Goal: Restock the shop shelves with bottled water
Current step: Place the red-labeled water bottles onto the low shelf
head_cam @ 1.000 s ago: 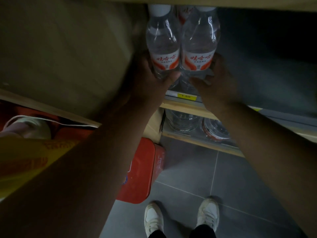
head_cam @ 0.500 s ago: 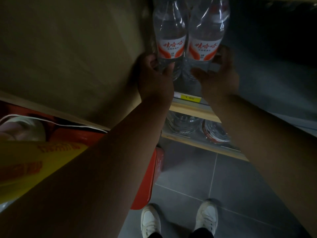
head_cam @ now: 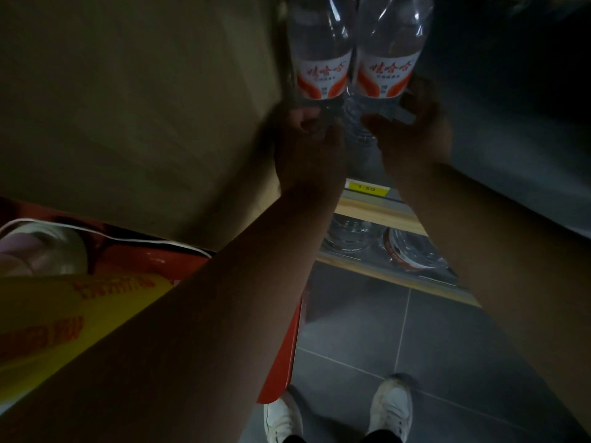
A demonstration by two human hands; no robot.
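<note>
Clear ribbed plastic with white-and-orange labels, the left bottle (head_cam: 319,49) and right bottle (head_cam: 388,49) stand upright and touching inside the shelf (head_cam: 374,210), behind its pale wooden edge. The left hand (head_cam: 307,155) curls its fingers round the left bottle's base; the right hand (head_cam: 415,135) grips the right bottle's. A flat beige side panel (head_cam: 144,107) lies beside the left bottle, with dark open room to the right.

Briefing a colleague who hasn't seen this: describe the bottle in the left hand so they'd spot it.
Find the tan panel filling the upper left. By its right edge are two clear bottles with white-and-orange labels. The left bottle, nearer the panel, is gripped low by the left hand; the right hand holds the right bottle.
</note>
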